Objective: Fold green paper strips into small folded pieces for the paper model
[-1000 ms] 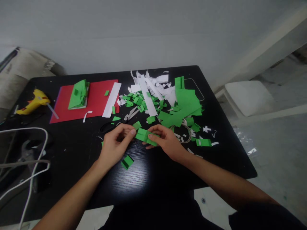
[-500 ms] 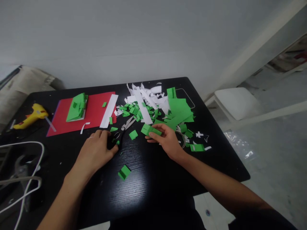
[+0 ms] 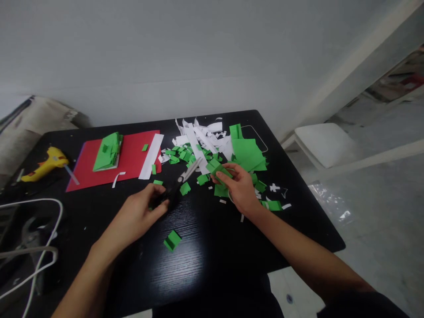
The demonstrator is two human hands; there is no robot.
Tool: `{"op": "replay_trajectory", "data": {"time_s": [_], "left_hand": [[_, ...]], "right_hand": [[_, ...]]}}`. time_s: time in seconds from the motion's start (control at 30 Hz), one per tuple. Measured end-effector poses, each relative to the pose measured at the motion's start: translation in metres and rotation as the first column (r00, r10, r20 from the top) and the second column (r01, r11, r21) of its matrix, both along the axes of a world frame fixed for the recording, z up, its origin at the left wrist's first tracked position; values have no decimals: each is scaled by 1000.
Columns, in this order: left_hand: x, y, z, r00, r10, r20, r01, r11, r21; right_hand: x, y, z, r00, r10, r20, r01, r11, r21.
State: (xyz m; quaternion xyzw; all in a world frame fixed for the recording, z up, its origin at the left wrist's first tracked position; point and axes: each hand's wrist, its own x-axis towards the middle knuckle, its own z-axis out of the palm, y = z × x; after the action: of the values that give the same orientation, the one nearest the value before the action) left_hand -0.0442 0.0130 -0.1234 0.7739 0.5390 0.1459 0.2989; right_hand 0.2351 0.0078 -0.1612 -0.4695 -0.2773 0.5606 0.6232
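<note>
My left hand (image 3: pixel 141 214) grips the black handles of the scissors (image 3: pixel 179 180), whose silver blades point up and right toward the paper heap. My right hand (image 3: pixel 240 187) pinches a folded green paper strip (image 3: pixel 217 168) just right of the blade tips. Both hands hover over the black table (image 3: pixel 205 256). A small folded green piece (image 3: pixel 172 240) lies on the table below my left hand.
A heap of green and white paper scraps (image 3: pixel 215 148) covers the table's far middle. A red sheet (image 3: pixel 132 154) with a green paper stack (image 3: pixel 107 150) lies at the left. A yellow glue gun (image 3: pixel 46 161) and white cables (image 3: pixel 36 247) sit farther left. A white stool (image 3: pixel 326 143) stands off the right edge.
My left hand let go of the green strip, reached left to the scissors and lifted them. My right hand carried the strip up toward the scrap heap.
</note>
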Motion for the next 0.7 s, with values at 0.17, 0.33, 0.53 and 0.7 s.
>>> {"op": "replay_trajectory", "data": {"time_s": [0.17,0.33,0.53,0.7], "left_hand": [[17,-8,-1,996,-28,83,29,1000,-7],[18,-9,2,997,-31,69,31,999,-9],[24,-10,-3,996,-55,66,56,998,-19],[31,-13,-9,992,-50,115,50,999,8]], "right_hand": [[5,2,2,1000,-17,6,17,999,44],[6,1,3,999,-22,26,20,997,68],[5,0,3,1000,-20,-6,20,996,92],[-1,-5,0,999,9,40,-11,999,53]]}}
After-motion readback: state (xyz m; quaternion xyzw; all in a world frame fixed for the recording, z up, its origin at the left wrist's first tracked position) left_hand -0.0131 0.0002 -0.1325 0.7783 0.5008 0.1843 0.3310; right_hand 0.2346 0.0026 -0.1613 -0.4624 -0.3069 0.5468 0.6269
